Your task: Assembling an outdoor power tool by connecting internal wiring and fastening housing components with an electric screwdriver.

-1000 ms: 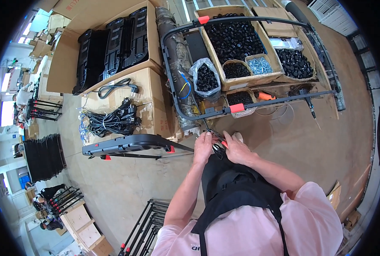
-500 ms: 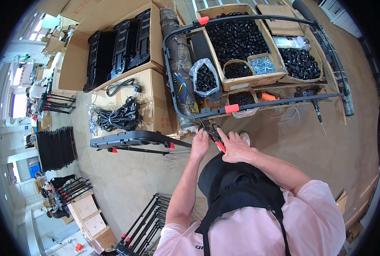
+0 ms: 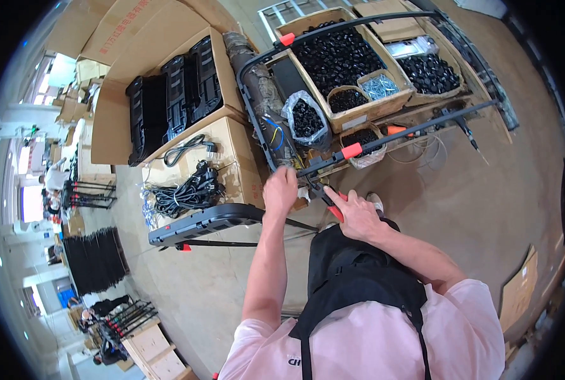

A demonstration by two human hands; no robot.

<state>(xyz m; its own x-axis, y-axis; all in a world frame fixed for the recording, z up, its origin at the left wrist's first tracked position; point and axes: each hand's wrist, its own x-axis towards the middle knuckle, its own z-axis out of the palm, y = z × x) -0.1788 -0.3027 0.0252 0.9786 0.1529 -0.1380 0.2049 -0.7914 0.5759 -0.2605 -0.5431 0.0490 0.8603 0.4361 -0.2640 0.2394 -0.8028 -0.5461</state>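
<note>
My right hand [image 3: 361,216] is closed around red-handled pliers [image 3: 334,206]. Their dark jaws point up and left, below the near bar of a black tubular frame [image 3: 320,164] with red clips. At the frame's near left corner is my left hand [image 3: 280,191], its fingers curled shut and slightly blurred. Whatever it pinches there is hidden. Blue and yellow wires [image 3: 275,132] stick out by the frame's left side, just beyond that hand.
Within the frame stand a wooden box [image 3: 378,114] of black caps and screws, and a plastic bag [image 3: 308,119] of small black parts. On the left, power cords [image 3: 184,193] lie on a carton, beside an open carton [image 3: 110,120] of black panels. A black bar assembly [image 3: 206,223] juts out below.
My left hand has moved up and left from the pliers' jaws to the frame's corner. My right hand keeps the pliers, slightly lower. The whole view has shifted and tilted a little.
</note>
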